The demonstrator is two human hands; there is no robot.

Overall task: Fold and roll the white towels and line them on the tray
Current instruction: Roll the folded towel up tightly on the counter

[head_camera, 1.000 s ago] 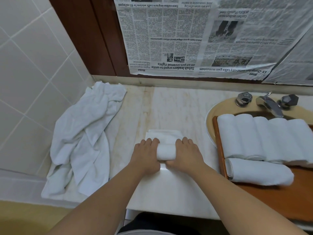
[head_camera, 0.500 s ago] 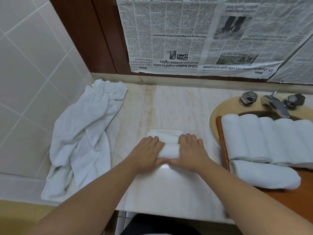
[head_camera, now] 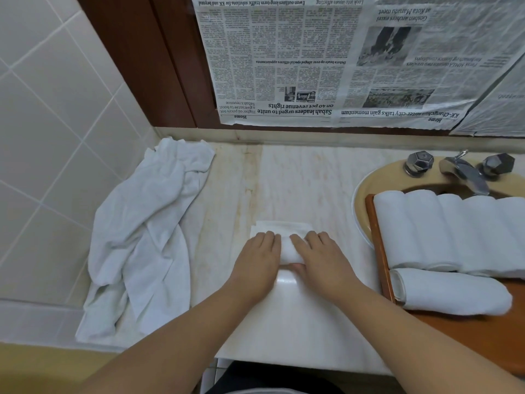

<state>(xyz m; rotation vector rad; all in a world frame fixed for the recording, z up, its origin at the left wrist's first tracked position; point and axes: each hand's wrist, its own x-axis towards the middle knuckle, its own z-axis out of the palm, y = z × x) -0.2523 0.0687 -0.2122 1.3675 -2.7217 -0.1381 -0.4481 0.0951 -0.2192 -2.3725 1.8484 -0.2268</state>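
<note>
A small white towel [head_camera: 285, 245] lies on the marble counter, partly rolled, with a short flat strip showing beyond the roll. My left hand [head_camera: 260, 258] and my right hand [head_camera: 319, 258] press on the roll side by side, fingers curled over it. To the right stands a brown wooden tray [head_camera: 379, 251] over the sink. Several rolled white towels [head_camera: 443, 231] lie in a row on it, and one more rolled towel [head_camera: 451, 292] lies crosswise in front of them.
A heap of unfolded white towels [head_camera: 145, 231] lies at the counter's left end against the tiled wall. Faucet and two knobs [head_camera: 460, 172] stand behind the tray. Newspaper [head_camera: 341, 58] covers the surface above the counter. The counter's front edge runs under my forearms.
Both hands have moved away from me with the roll, and the flat strip of towel beyond it has grown shorter. My hands now sit closer together.
</note>
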